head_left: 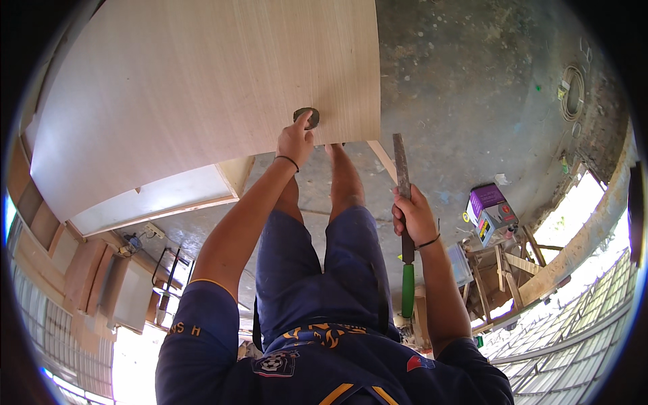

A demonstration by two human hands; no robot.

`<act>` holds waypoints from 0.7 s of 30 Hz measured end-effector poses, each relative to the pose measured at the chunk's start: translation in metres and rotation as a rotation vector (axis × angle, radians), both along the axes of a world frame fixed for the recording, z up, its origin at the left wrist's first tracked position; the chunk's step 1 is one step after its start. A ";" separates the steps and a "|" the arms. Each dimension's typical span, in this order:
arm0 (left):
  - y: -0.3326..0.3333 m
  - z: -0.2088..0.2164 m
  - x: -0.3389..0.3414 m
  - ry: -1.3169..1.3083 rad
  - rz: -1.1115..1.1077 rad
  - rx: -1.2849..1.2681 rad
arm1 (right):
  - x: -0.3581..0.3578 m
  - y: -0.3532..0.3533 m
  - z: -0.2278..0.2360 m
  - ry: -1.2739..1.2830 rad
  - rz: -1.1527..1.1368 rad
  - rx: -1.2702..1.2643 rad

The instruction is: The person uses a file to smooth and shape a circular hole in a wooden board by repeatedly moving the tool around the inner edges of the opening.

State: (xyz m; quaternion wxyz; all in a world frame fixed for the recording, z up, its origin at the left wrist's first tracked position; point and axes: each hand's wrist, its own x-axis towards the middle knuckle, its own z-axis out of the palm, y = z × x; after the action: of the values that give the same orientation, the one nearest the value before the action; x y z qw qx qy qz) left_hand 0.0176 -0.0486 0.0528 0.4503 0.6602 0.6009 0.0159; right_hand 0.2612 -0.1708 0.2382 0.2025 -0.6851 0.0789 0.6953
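Observation:
A large light wood-grain panel (202, 74) spans the upper left, with a dark round hole (308, 121) near its close edge. My left hand (294, 143) rests at that hole, its index finger reaching over the opening and its other fingers partly hidden; I see nothing held in it. On the right, my right hand (417, 216) is wrapped around the middle of a long flat metal file (402, 162). The file stands nearly upright in view, apart from the panel, its green handle (408, 290) pointing down toward me.
Under the panel shows a white board with a wooden frame (155, 196). A wood strip (383, 162) sticks out beside the panel's corner. To the right are a purple and grey box (491, 209), a coiled hose or cable (572, 94) and wooden framing (509, 270). Cabinets (88, 277) stand left.

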 end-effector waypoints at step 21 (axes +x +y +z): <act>-0.025 -0.017 0.020 -0.209 0.527 -0.046 | 0.003 -0.005 -0.004 -0.076 0.085 0.056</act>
State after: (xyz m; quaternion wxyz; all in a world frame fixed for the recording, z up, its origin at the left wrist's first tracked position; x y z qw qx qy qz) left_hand 0.0377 -0.0736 0.0362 0.5049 0.4657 0.7023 0.1868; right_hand 0.2640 -0.1756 0.2337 0.1946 -0.7078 0.0224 0.6787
